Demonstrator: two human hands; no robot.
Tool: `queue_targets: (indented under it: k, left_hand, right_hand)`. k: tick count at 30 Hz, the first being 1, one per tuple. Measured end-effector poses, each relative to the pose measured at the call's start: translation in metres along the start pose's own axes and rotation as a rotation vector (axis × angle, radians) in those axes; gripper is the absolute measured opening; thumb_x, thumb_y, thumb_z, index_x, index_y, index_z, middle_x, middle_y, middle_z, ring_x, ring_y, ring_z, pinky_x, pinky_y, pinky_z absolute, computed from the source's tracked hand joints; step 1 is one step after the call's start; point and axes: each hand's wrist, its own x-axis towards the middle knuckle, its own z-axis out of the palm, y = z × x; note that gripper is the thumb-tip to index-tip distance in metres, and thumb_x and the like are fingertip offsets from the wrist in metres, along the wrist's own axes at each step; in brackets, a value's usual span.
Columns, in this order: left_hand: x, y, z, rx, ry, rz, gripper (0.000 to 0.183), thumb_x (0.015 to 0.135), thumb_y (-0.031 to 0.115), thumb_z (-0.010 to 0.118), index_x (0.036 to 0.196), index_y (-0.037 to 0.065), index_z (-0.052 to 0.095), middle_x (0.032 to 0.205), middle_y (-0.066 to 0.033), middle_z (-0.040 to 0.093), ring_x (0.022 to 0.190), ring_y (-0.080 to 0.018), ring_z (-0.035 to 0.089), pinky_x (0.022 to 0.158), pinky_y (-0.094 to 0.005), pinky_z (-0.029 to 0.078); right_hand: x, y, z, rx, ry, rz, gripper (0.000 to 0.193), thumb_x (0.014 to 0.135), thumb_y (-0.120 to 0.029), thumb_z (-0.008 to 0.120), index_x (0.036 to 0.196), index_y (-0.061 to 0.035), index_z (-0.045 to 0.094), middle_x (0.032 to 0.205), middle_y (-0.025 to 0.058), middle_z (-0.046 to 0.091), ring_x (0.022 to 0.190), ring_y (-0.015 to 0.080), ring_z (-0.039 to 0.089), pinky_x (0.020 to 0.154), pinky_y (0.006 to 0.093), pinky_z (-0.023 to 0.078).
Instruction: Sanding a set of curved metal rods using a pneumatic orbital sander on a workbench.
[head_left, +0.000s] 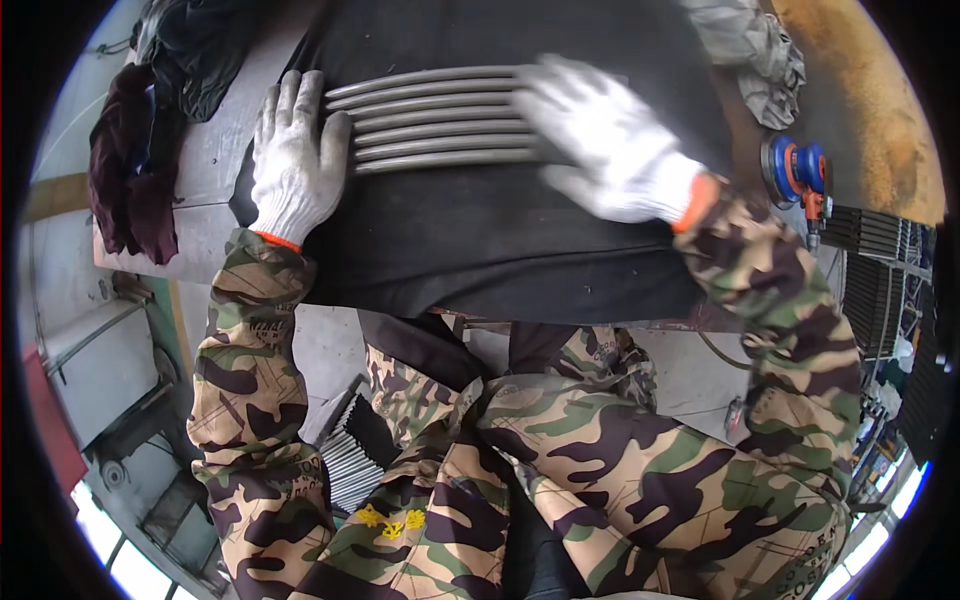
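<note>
Several slim grey metal rods (440,158) lie side by side in a row across a black cloth (480,235) on the table. My left hand (295,160), in a white knit glove, rests flat with fingers stretched out beside the rods' left ends, its thumb close to them. Over their right ends is my right hand (605,140), gloved the same way. Motion blurs it, but its fingers look extended rather than wrapped round anything. That hand hides the right tips of the rods, and whether it presses on them I cannot tell.
A blue and orange round sander (795,172) sits at the table's right side, near a crumpled grey cloth (745,45). Maroon fabric (130,170) hangs over the left edge. Below the table, more metal rods (355,465) are bundled beside my legs. Dark bars (870,300) are stacked at right.
</note>
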Motion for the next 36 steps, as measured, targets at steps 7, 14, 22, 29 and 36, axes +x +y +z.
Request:
queue_targets:
  k: [7,14,22,29,36]
  left_hand:
    - [0.008,-0.009,0.002,0.157,-0.005,0.012,0.058,0.103,0.036,0.054,0.149,0.0,0.05,0.154,-0.0282,0.048,0.143,-0.0513,0.041,0.12,-0.0566,0.031]
    - [0.014,-0.006,0.003,0.127,0.002,0.052,0.054,0.106,0.032,0.05,0.15,0.002,0.052,0.157,-0.0294,0.045,0.145,-0.0548,0.038,0.122,-0.0586,0.028]
    - [0.024,0.005,0.007,-0.325,0.192,0.104,0.055,0.105,0.032,0.049,0.149,-0.002,0.05,0.146,-0.0264,0.056,0.136,-0.0457,0.049,0.117,-0.0522,0.037]
    - [0.006,-0.019,-0.001,-0.494,0.089,0.143,0.059,0.11,0.03,0.041,0.156,-0.006,0.041,0.152,-0.031,0.051,0.141,-0.0461,0.049,0.12,-0.0483,0.037]
    - [0.003,-0.017,-0.008,-0.071,0.013,0.111,0.06,0.106,0.034,0.054,0.153,-0.003,0.046,0.154,-0.0312,0.048,0.146,-0.0524,0.039,0.121,-0.0546,0.033]
  right_hand:
    - [-0.064,0.015,-0.035,-0.112,-0.106,0.126,0.078,0.079,-0.024,0.082,0.147,-0.0012,0.051,0.151,0.0229,0.051,0.144,0.0424,0.046,0.117,0.0513,0.04]
    - [-0.018,0.0,-0.029,-0.143,0.053,0.064,0.079,0.08,-0.028,0.081,0.148,-0.0003,0.051,0.153,0.0241,0.051,0.144,0.0444,0.046,0.118,0.0519,0.038]
    - [0.143,-0.095,0.028,0.096,-0.078,0.053,0.07,0.085,-0.045,0.073,0.131,0.0062,0.063,0.142,0.026,0.056,0.137,0.0441,0.047,0.117,0.0543,0.035]
    - [0.15,-0.102,0.057,0.133,0.167,-0.027,0.057,0.086,-0.04,0.072,0.122,0.003,0.067,0.131,0.0168,0.062,0.132,0.0336,0.05,0.113,0.0451,0.039]
    - [0.039,-0.033,0.028,0.043,0.07,0.03,0.074,0.088,-0.032,0.073,0.149,0.0034,0.049,0.156,0.0248,0.048,0.15,0.04,0.039,0.123,0.0506,0.033]
